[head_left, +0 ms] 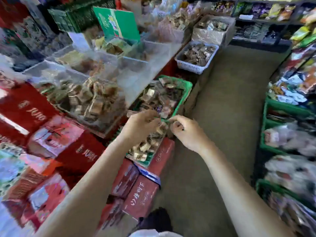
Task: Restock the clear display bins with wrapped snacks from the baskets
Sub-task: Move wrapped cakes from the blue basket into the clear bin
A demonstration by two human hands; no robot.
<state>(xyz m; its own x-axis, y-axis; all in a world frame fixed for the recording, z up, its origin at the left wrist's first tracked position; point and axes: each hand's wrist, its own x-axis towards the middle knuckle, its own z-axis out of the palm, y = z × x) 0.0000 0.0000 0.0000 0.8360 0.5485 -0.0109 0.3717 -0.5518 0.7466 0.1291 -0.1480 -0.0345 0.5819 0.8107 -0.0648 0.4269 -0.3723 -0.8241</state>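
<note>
Both hands over green basket (183, 90); left hand (140, 125) curled, contents unclear, nearer clear bin (82, 100) up-left; right hand (184, 130) loosely curled, grip unclear.

red cartons (142, 199) stacked below | green box (118, 23) upright behind | packet shelves (294, 86) right | floor (227, 103)

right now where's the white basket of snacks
In the head view, upper right of centre: the white basket sits beyond the green basket, at the far end of the clear bins.
</note>
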